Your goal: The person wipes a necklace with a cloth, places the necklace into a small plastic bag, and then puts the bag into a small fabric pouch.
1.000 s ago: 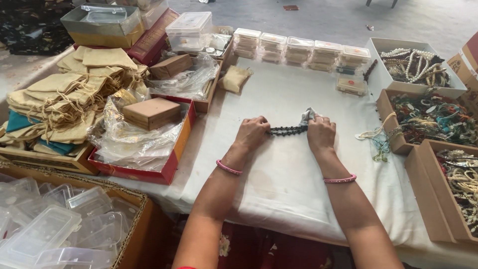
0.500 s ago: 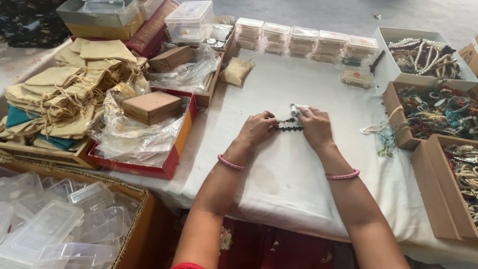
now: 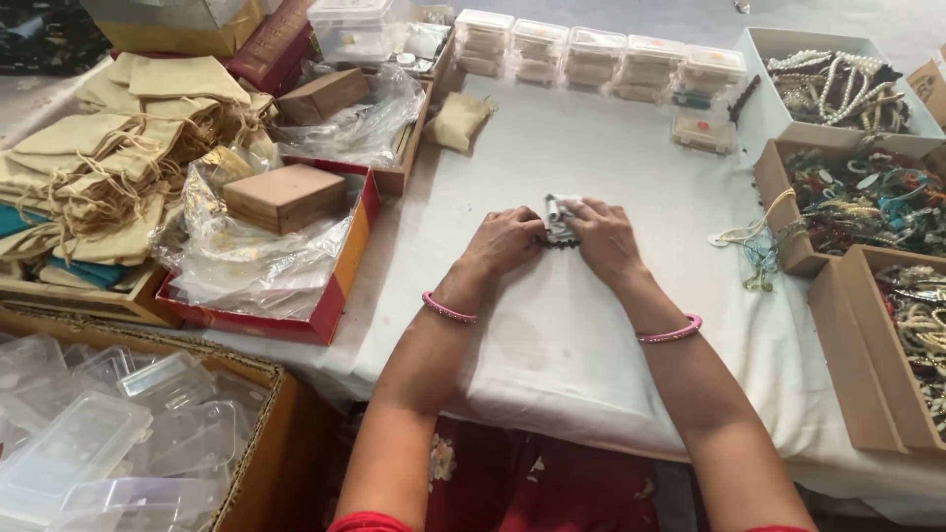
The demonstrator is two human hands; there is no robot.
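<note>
Bright even daylight, soft faint shadows, sharp focus, slight wide-angle edge stretch.

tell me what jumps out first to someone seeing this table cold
At the middle of the white-covered table, the left hand and right hand meet over a dark beaded strand and a small pale cloth. To the right, cardboard boxes brim with tangled beaded jewellery; to the left lies a heap of tan drawstring pouches.
</note>
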